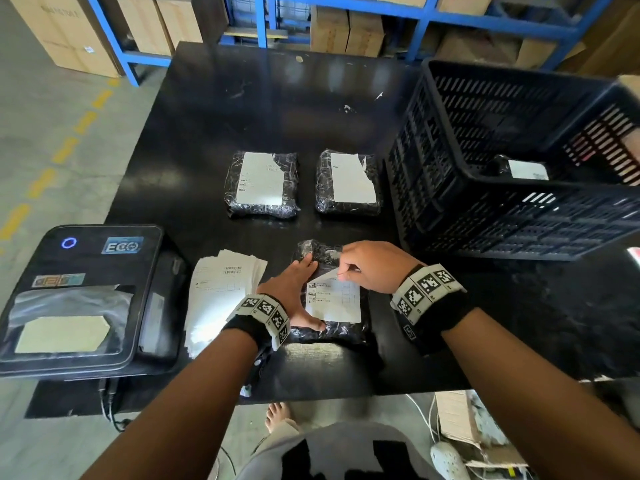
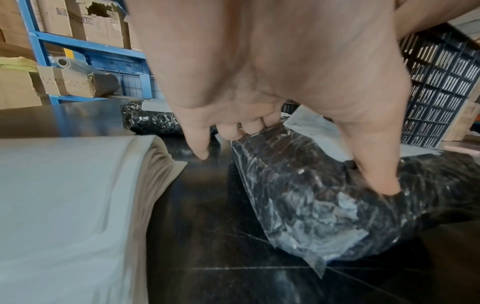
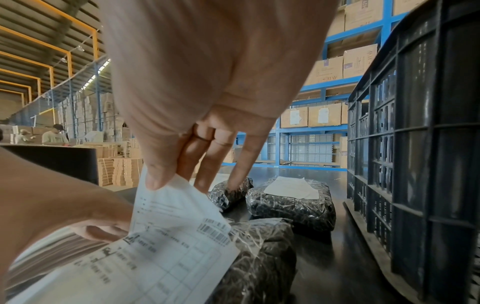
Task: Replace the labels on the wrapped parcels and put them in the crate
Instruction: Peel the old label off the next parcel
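Parcels (image 1: 331, 289): four; crate (image 1: 519, 216): one.

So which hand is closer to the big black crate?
Right. The right hand pinches the label beside the crate; the left hand presses the parcel's far side.

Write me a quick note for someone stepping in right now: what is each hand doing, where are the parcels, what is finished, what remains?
Left hand: steadies the near parcel on the table.
Right hand: pinch grip on that parcel's label, top edge peeled up.
Done: one labelled parcel lies in the crate.
Left: finish this label; two parcels wait behind with torn labels. Label stack beside the printer.
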The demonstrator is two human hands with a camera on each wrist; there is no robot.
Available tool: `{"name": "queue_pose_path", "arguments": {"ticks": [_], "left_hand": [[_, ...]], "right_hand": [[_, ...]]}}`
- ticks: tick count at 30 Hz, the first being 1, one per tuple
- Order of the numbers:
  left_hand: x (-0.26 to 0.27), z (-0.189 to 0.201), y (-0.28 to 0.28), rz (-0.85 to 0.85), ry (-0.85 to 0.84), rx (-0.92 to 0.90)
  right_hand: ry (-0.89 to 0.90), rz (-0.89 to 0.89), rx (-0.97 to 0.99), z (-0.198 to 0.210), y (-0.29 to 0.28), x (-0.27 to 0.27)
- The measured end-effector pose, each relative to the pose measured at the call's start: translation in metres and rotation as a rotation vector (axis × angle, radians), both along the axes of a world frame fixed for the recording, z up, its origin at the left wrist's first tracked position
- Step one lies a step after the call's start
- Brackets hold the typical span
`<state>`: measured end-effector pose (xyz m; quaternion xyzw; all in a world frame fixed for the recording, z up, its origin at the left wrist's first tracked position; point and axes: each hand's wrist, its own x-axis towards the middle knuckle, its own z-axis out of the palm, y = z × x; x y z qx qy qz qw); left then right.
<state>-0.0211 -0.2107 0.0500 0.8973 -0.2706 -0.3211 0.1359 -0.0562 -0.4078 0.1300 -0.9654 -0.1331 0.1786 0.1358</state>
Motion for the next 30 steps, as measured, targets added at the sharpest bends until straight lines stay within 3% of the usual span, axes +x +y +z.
{"name": "queue_pose_path", "arguments": {"ticks": [23,30], "left_hand": [[-0.005,0.003,-0.005,0.040,0.015,0.009],[-0.007,-0.002,-0.007,0.059,0.039,-0.044]], "right_hand": [[0.005,0.015,0.055,0.007,-0.008,-0.041],[0.022,-0.252,0.241,-0.003,-0.030,-0.031]]}}
